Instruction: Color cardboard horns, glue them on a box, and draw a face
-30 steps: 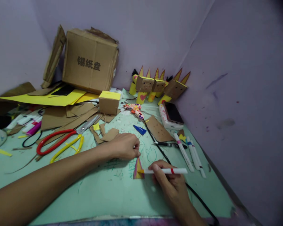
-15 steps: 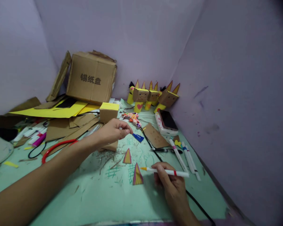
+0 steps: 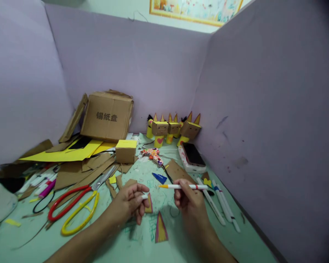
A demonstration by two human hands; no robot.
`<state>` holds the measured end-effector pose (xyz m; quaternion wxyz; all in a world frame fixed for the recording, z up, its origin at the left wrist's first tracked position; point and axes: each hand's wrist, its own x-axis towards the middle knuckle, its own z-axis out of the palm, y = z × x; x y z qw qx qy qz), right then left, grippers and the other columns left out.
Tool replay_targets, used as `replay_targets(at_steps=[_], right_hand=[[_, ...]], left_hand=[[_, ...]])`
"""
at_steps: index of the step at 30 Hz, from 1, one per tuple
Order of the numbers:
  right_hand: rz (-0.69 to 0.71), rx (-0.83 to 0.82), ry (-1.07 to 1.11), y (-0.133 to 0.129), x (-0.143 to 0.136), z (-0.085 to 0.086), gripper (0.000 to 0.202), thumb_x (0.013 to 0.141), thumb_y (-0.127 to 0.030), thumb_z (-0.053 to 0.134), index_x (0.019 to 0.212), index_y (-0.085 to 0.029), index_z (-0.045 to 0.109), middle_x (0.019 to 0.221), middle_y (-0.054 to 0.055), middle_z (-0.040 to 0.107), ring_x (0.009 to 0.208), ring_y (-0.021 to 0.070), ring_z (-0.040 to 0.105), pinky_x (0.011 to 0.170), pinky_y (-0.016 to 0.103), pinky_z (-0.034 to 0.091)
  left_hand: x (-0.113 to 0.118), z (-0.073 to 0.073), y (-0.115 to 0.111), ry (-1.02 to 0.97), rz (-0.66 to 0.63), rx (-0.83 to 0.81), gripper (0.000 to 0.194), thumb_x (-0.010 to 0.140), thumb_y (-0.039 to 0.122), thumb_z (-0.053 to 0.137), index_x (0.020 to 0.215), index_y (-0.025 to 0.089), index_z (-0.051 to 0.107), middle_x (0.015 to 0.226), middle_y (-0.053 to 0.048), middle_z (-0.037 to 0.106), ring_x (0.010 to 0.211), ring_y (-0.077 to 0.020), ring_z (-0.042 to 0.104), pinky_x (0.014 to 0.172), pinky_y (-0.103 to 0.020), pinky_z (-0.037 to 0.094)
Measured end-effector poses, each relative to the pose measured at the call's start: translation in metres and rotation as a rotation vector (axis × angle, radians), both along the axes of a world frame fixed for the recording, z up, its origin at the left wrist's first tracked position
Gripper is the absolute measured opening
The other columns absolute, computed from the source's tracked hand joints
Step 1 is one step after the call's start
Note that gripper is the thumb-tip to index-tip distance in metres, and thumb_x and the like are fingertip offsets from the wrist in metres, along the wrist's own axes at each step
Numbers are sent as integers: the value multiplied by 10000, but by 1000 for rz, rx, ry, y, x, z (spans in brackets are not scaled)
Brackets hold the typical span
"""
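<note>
My right hand (image 3: 188,200) holds a white marker (image 3: 185,186) with an orange tip, lifted level above the green mat (image 3: 112,241), tip pointing left. My left hand (image 3: 128,204) is closed, pinching a small white cap (image 3: 144,196) at its fingertips, a short way left of the marker tip. A coloured cardboard triangle (image 3: 161,228) lies flat on the mat between my wrists. A second cardboard triangle (image 3: 149,205) lies just right of my left fingers, partly hidden by them.
Red- and yellow-handled scissors (image 3: 71,210) lie to the left. A large cardboard box (image 3: 106,117), yellow paper and a small yellow-topped box (image 3: 125,151) stand behind. Cardboard figures (image 3: 170,128) line the back wall. A phone (image 3: 193,154), several markers (image 3: 222,206) and a blue triangle (image 3: 159,178) lie right.
The view tilted up. My left hand left the triangle, reached toward the blue piece, then came back with a white cap. My right hand lifted the marker off the triangle.
</note>
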<state>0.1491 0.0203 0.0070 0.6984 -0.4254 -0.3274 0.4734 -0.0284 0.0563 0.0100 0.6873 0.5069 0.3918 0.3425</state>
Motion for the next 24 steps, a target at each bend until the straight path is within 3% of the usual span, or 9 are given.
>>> replay_targets(at_steps=[4, 11, 20, 24], right_hand=[[57, 0, -33, -7, -3, -11, 332, 748, -481, 662, 673, -159, 633, 435, -54, 488, 384, 60, 411, 368, 161, 287], [93, 40, -142, -8, -8, -10, 348, 775, -491, 631, 691, -154, 631, 427, -50, 486, 391, 66, 399, 399, 182, 300], [67, 56, -224, -13, -9, -9, 351, 795, -482, 608, 682, -151, 633, 424, -47, 480, 413, 86, 416, 435, 213, 315], [164, 36, -161, -14, -12, -8, 335, 788, -471, 631, 695, -149, 630, 440, -46, 502, 407, 85, 449, 423, 201, 336]], left_hand=[[-2, -8, -3, -73, -4, -25, 305, 697, 396, 703, 827, 152, 575, 605, -1, 624, 359, -62, 466, 300, -151, 345], [0, -17, -7, -181, -39, -15, 368, 678, 467, 717, 801, 141, 598, 542, 10, 598, 312, -41, 408, 253, -127, 287], [0, -10, -13, -176, -31, -29, 365, 696, 457, 711, 831, 136, 602, 581, -2, 615, 351, -44, 437, 283, -125, 322], [0, -10, -13, -160, -40, -24, 379, 678, 456, 724, 840, 140, 594, 581, -4, 624, 351, -52, 449, 290, -140, 340]])
